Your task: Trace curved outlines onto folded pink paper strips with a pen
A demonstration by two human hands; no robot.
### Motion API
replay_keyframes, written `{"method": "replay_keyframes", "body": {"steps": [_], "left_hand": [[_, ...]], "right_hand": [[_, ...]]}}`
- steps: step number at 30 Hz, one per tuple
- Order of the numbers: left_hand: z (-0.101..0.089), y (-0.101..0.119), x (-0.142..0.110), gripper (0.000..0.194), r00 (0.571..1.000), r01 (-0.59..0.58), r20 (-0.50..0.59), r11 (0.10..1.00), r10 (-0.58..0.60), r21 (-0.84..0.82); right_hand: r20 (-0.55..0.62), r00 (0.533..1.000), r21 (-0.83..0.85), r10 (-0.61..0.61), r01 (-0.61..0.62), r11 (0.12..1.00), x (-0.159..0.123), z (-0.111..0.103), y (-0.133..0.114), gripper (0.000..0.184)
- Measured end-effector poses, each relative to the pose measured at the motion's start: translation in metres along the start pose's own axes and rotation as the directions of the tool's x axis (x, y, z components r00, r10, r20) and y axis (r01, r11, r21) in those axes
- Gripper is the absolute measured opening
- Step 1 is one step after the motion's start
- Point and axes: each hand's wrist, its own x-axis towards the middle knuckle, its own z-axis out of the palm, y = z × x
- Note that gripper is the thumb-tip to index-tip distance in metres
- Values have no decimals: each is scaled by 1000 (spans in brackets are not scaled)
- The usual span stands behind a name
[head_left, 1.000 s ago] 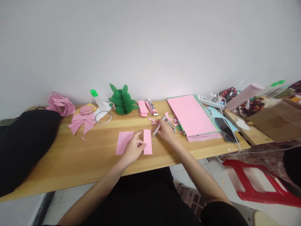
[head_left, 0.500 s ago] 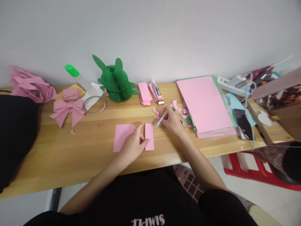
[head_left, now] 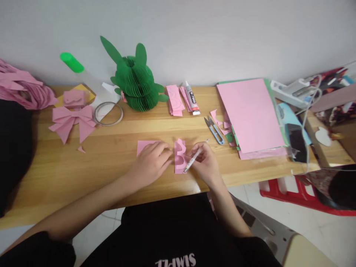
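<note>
A slim white pen (head_left: 194,158) slants through the closed fingers of my right hand (head_left: 205,163). Those fingertips also meet the edge of a curvy pink paper cutout (head_left: 182,149), which lies over a narrow pink paper strip (head_left: 176,147). To the left of the strip is my left hand (head_left: 151,162), palm down, its fingers stretched toward the strip and holding nothing that I can see. It covers most of a larger pink paper piece (head_left: 142,145). Blue-handled thread snips (head_left: 216,132) lie beyond my right hand.
A green honeycomb paper figure (head_left: 136,87), stacked pink pieces (head_left: 174,101) and a glue tube (head_left: 193,98) stand or lie near the wall. Pink sheets (head_left: 251,115) are at right. A pink paper bow (head_left: 73,120) and tape roll (head_left: 121,113) are at left.
My right hand has come left and nearer with the pen, bringing the curvy cutout onto the strip. My left hand has drawn back from the strip and its fingers have straightened. The snips are uncovered.
</note>
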Motion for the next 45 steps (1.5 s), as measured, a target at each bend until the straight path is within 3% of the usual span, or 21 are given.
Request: {"method": "replay_keyframes", "body": {"steps": [4, 15, 26, 45], "left_hand": [[5, -1, 4, 28, 1000, -21, -4, 999, 21, 31], [23, -10, 1, 23, 1000, -4, 0, 1000, 4, 7], [24, -12, 2, 28, 997, -73, -3, 997, 73, 4], [28, -14, 0, 31, 998, -47, -49, 997, 50, 54]], "right_hand": [[-47, 998, -104, -33, 28, 994, -3, 10, 10, 32], [17, 999, -169, -48, 51, 984, 2, 5, 8, 24], [53, 997, -248, -58, 69, 966, 3, 4, 7, 21], [40, 993, -268, -107, 114, 957, 1, 6, 8, 19]]}}
